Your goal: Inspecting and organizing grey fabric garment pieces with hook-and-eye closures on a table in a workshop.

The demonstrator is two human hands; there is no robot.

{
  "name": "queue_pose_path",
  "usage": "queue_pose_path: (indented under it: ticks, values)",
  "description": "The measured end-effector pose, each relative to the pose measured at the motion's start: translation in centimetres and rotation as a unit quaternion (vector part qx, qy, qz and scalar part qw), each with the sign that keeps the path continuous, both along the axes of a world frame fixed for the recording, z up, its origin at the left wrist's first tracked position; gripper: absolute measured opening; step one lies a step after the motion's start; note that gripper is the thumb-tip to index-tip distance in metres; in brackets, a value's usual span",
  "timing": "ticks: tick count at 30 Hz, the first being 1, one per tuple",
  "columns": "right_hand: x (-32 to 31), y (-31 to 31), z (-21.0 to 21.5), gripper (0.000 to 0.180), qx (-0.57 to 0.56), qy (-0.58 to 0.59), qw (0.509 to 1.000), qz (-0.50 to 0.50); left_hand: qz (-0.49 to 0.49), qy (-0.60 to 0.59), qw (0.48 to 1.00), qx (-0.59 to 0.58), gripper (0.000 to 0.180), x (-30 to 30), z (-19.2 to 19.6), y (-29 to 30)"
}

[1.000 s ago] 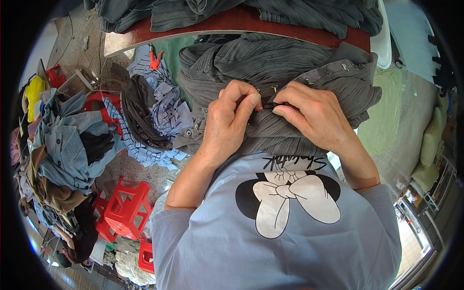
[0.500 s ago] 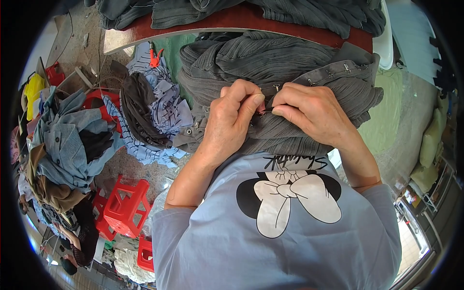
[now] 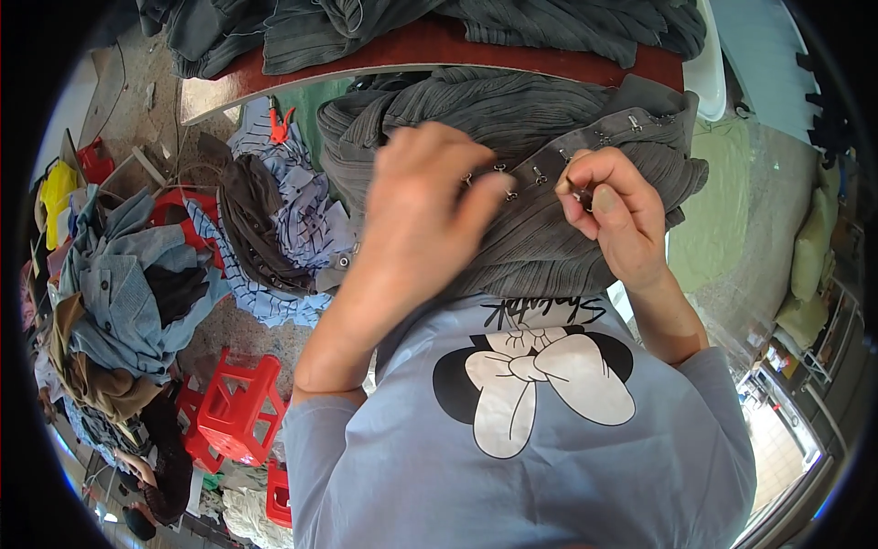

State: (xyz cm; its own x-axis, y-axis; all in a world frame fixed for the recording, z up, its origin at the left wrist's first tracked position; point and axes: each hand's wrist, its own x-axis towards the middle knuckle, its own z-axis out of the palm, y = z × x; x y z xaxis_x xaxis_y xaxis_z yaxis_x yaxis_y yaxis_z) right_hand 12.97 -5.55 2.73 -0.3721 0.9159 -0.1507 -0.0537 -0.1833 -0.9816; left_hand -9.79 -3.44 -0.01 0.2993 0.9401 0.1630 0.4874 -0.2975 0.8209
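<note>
A dark grey ribbed garment [image 3: 512, 105] lies bunched across my lap. Its flat band [image 3: 585, 137] runs diagonally, set with several small metal hooks [image 3: 540, 174]. Just above the cloth at the band's left end is my left hand [image 3: 425, 197], smeared by motion. Its thumb points right, but the fingers are too blurred to read. My right hand [image 3: 626, 215] is raised at the right of the band, thumb and fingers pinched round a small dark shiny piece [image 3: 580, 194]. What kind of piece it is, I cannot make out.
Beyond my lap, a dark red table [image 3: 412, 46] bears more grey garments. Orange-handled snips [image 3: 279, 128] lie on checked blue cloth [image 3: 311, 183] to the left. Farther left are a heap of clothes [image 3: 128, 274] and red plastic stools [image 3: 240, 403]. Another person [image 3: 151, 476] is at the lower left.
My hands, earlier together at the band, have parted. The left has moved up and left off the cloth; the right has lifted, turned and now shows a small dark piece in its fingers.
</note>
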Motion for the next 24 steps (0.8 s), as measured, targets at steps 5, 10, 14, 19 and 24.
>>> queue_pose_path:
  ticks: [5, 10, 14, 19, 24]
  values:
    - [0.5, 0.0, 0.9, 0.02, 0.026, -0.097, 0.994, -0.039, -0.067, 0.079, 0.994, -0.025, 0.017, 3.3, -1.4, -0.3]
    - [0.7, 0.9, 2.2, 0.015, 0.107, -0.301, 0.948, 0.0, -0.028, 0.028, 0.998, -0.045, 0.012, 3.9, -2.6, -0.8]
    - [0.6, 1.7, 2.5, 0.015, 0.194, -0.422, 0.885, 0.043, -0.015, -0.022, 0.999, -0.028, 0.005, 3.8, -2.7, -1.0]
    - [0.6, 2.2, 2.2, 0.019, 0.244, -0.507, 0.823, 0.083, 0.03, -0.201, 0.968, -0.146, 0.004, 3.7, -2.5, -0.9]
    - [0.5, 1.9, 1.5, 0.019, 0.253, -0.525, 0.808, 0.086, 0.024, -0.227, 0.958, -0.174, 0.007, 3.3, -3.2, -0.9]
